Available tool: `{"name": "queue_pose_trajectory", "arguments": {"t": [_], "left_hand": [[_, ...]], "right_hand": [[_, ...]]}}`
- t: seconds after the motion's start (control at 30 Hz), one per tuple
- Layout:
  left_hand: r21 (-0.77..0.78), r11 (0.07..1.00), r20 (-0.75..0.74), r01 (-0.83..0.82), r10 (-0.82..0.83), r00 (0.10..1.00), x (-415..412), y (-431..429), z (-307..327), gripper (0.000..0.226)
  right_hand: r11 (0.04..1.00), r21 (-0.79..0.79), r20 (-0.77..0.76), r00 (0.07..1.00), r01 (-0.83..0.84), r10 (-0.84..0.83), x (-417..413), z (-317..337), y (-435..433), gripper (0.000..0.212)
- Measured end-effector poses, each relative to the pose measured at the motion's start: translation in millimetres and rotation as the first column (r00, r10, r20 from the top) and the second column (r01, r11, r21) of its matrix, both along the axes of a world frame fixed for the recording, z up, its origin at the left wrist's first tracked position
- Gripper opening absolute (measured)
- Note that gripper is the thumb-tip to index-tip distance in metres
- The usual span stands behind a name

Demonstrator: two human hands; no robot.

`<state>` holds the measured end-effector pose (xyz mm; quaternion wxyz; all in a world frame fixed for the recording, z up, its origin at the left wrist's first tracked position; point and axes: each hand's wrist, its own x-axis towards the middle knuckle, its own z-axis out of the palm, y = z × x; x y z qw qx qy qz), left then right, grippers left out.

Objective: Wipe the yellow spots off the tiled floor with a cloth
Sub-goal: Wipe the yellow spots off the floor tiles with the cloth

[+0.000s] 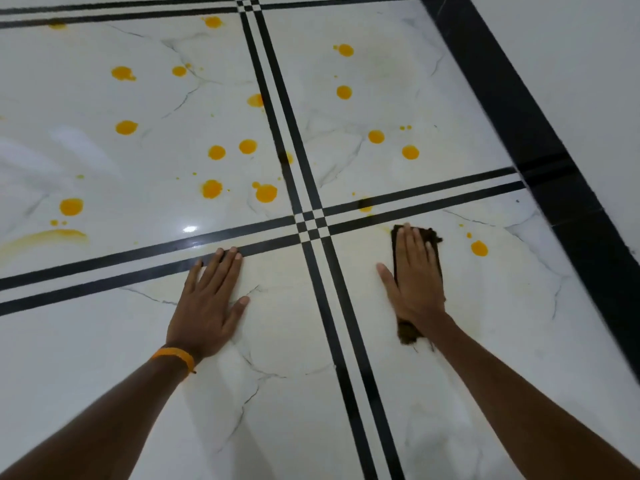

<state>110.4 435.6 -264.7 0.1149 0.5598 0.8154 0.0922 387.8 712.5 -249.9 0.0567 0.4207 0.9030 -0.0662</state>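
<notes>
My right hand [415,282] lies flat, palm down, on a dark brown cloth [435,254] pressed to the white marble-look tiled floor [294,341], just right of the black double stripe. My left hand [207,299] rests flat and open on the floor, fingertips touching a black stripe. Several yellow spots dot the tiles ahead, such as one yellow spot [266,193] in the far-left tile and another yellow spot [479,248] to the right of the cloth. A yellow smear [45,237] curves at the left edge.
Black double stripes [313,230] cross between the tiles. A wide black border [540,133] runs along the right, with a pale surface [588,46] beyond it. An orange band [176,356] circles my left wrist. Faint yellowish haze marks the near tiles.
</notes>
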Motion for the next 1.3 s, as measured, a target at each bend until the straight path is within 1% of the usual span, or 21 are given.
{"name": "queue_pose_trajectory", "arguments": {"t": [0.1,0.2,0.27,0.3,0.37,0.43,0.47,0.53,0.6,0.67,0.77,0.8,0.87,0.93,1.0,1.03,1.1,1.17,1.2,1.23,1.3], "left_hand": [[0.038,0.999,-0.009,-0.003,0.003,1.0,4.3,-0.2,-0.5,0.069],[0.061,0.998,-0.011,-0.007,0.007,1.0,3.3,-0.7,-1.6,0.069],[0.058,0.998,-0.019,-0.014,0.015,1.0,0.7,-1.1,-4.2,0.068],[0.06,0.998,-0.029,-0.021,0.023,0.999,2.9,-1.0,-5.3,0.068],[0.055,0.998,-0.072,-0.022,0.026,0.997,3.9,-2.6,-9.2,0.068],[0.03,0.999,-0.122,-0.039,0.042,0.992,4.0,-3.0,-10.3,0.07],[0.026,0.997,-0.138,-0.07,0.073,0.988,10.2,-1.8,-10.5,0.071],[0.031,0.993,-0.139,-0.115,0.118,0.983,32.3,15.5,-6.6,0.074],[0.05,0.991,-0.101,-0.127,0.131,0.986,66.4,47.9,-6.2,0.075],[0.077,0.975,-0.026,-0.207,0.21,0.977,93.1,82.8,-7.8,0.077],[0.027,0.953,0.005,-0.303,0.303,0.953,103.3,105.7,-11.9,0.084],[0.0,0.954,-0.018,-0.299,0.299,0.954,102.5,104.6,-13.8,0.086],[-0.004,0.961,-0.075,-0.278,0.276,0.958,103.6,101.8,-17.3,0.085],[0.025,0.961,-0.108,-0.276,0.277,0.955,108.1,100.4,-19.1,0.081],[0.045,0.958,-0.127,-0.283,0.286,0.95,110.5,101.6,-21.9,0.078],[0.053,0.958,-0.125,-0.282,0.287,0.95,110.2,101.3,-22.3,0.078],[0.061,0.958,-0.126,-0.282,0.287,0.95,108.5,101.7,-21.2,0.077],[0.051,0.958,-0.126,-0.283,0.287,0.95,108.6,101.0,-20.1,0.078],[0.047,0.957,-0.126,-0.286,0.289,0.949,109.0,100.3,-19.8,0.078],[0.048,0.958,-0.127,-0.284,0.287,0.949,109.6,100.8,-19.4,0.077],[0.058,0.956,-0.118,-0.287,0.292,0.949,109.6,100.9,-20.4,0.077]], "right_hand": [[0.999,0.037,-0.015,1.0,-0.021,0.022,-42.5,-0.1,3.7,0.085],[0.93,-0.014,0.035,0.93,-0.367,0.367,-21.2,2.7,-37.3,0.084],[0.893,-0.031,-0.01,0.894,-0.449,0.448,29.9,0.1,-40.5,0.079],[0.921,0.006,-0.038,0.921,-0.388,0.388,59.0,-3.5,-29.2,0.077],[0.989,0.117,-0.078,0.992,-0.09,0.1,104.3,-7.8,14.6,0.076],[0.959,0.178,-0.102,0.974,0.22,-0.204,117.4,-3.7,66.3,0.087],[0.941,0.15,-0.108,0.951,0.303,-0.29,110.6,0.0,84.6,0.093],[0.943,0.085,-0.103,0.944,0.323,-0.314,73.9,4.7,100.7,0.099],[0.977,0.075,-0.112,0.976,0.197,-0.188,28.0,1.6,81.5,0.097],[0.991,0.105,-0.083,0.992,-0.082,0.091,6.6,-4.8,40.1,0.093],[0.911,0.011,-0.037,0.91,-0.413,0.413,40.5,-1.8,16.3,0.087],[0.911,0.043,-0.046,0.91,-0.411,0.412,54.9,-2.6,27.0,0.086],[0.965,0.128,-0.076,0.967,-0.23,0.241,65.6,-6.5,63.3,0.088],[0.994,0.111,-0.094,0.995,-0.022,0.033,42.5,-4.6,93.6,0.094],[0.993,0.107,-0.14,0.989,0.056,-0.04,1.8,-3.3,93.2,0.093],[0.994,0.107,-0.139,0.99,0.006,0.009,-16.6,-1.5,81.6,0.092],[0.964,0.093,-0.109,0.96,-0.25,0.259,-31.0,-1.1,46.8,0.086],[0.86,0.031,-0.067,0.857,-0.51,0.511,-11.9,-0.2,14.1,0.081],[0.824,0.004,-0.066,0.822,-0.566,0.565,-0.2,0.3,12.2,0.08],[0.824,0.027,-0.076,0.821,-0.566,0.566,5.5,-1.9,21.3,0.079],[0.902,0.083,-0.078,0.899,-0.424,0.43,-3.4,-5.6,52.3,0.081]]}}
